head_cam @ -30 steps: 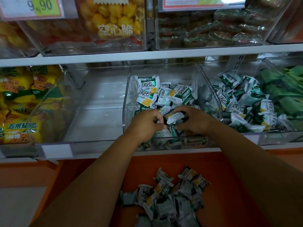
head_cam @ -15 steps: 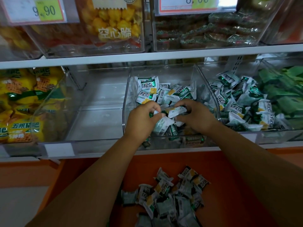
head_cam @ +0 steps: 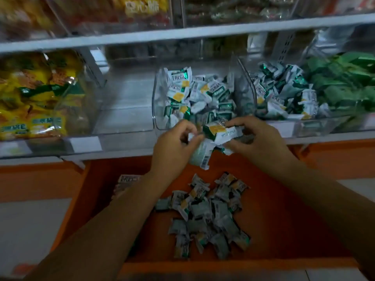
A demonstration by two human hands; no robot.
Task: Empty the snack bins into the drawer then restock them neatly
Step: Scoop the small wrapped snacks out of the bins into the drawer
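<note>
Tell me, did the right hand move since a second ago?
Yes. The right hand was inside the middle bin. It has pulled back toward the person, gripping packets, and is now in front of the bin's front wall.

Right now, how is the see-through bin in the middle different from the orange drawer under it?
The clear bin is see-through and sits higher; the orange drawer is solid orange, pulled out below. The clear bin's packets pile against its walls; the orange drawer's lie in a loose heap with bare floor around. Both hold the same white-and-green kind.
</note>
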